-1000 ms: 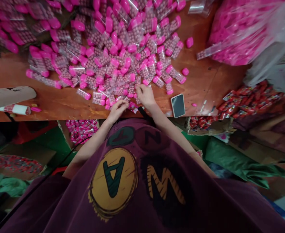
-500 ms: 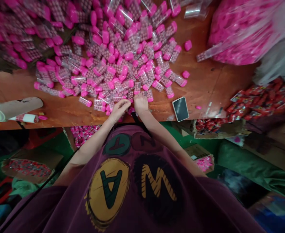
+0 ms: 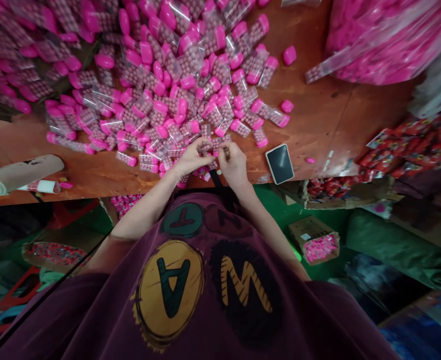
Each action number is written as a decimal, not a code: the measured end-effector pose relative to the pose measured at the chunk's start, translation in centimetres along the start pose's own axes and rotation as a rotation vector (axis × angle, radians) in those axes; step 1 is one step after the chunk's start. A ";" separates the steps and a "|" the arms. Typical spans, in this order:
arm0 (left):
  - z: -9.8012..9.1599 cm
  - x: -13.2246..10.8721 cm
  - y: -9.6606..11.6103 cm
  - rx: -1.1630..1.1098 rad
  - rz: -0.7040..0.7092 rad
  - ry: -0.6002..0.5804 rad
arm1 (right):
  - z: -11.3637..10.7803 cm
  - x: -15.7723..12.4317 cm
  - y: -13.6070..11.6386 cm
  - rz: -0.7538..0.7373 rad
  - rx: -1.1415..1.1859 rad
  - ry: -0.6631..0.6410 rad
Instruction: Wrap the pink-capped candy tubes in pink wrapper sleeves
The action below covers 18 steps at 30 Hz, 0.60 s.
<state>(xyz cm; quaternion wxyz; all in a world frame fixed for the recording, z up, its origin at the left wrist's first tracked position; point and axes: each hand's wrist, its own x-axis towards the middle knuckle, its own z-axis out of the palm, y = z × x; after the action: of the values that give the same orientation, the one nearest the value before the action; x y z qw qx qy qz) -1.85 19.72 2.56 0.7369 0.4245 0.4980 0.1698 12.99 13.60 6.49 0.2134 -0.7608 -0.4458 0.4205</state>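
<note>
My left hand [image 3: 193, 157] is at the near edge of the heap, its fingers curled in towards the thumb. Close beside it is my right hand [image 3: 234, 162], fingers bent into a pinch. Whatever either hand holds is too small or too hidden to make out. Just beyond them spreads a big heap of small clear containers [image 3: 158, 117] with bright pink caps and pinkish beads inside. Below the fingers, at the table's edge, lie small pink packets [image 3: 202, 173], partly covered by my left hand. A dark strap runs down between my wrists.
On the wooden table [image 3: 318, 125] lie a white-framed dark device [image 3: 279, 164], a bag of pink pieces [image 3: 385, 45], red packets [image 3: 411, 150] and a pale roll [image 3: 33, 170]. Boxes of packets [image 3: 320, 247] stand on the green floor below.
My hands have moved slightly right. My right hand has drawn back from the heap and turned, so its curled fingers now face my left hand. The view has shifted a little.
</note>
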 end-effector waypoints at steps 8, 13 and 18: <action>-1.0 0.1 -0.7 0.001 0.002 0.087 | 1.0 1.4 2.9 0.128 -0.066 0.021; -1.1 0.1 -0.4 0.060 0.008 0.169 | 1.9 4.5 1.7 0.043 -0.307 -0.066; -1.9 -0.1 -0.3 0.134 -0.012 0.183 | 2.9 7.2 0.0 0.010 -0.584 -0.182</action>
<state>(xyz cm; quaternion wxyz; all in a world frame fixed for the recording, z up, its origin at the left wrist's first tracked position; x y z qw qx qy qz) -3.65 20.39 2.10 0.6591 0.4525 0.5761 0.1699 12.36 19.65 1.65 -0.0572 -0.7513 -0.5614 0.3422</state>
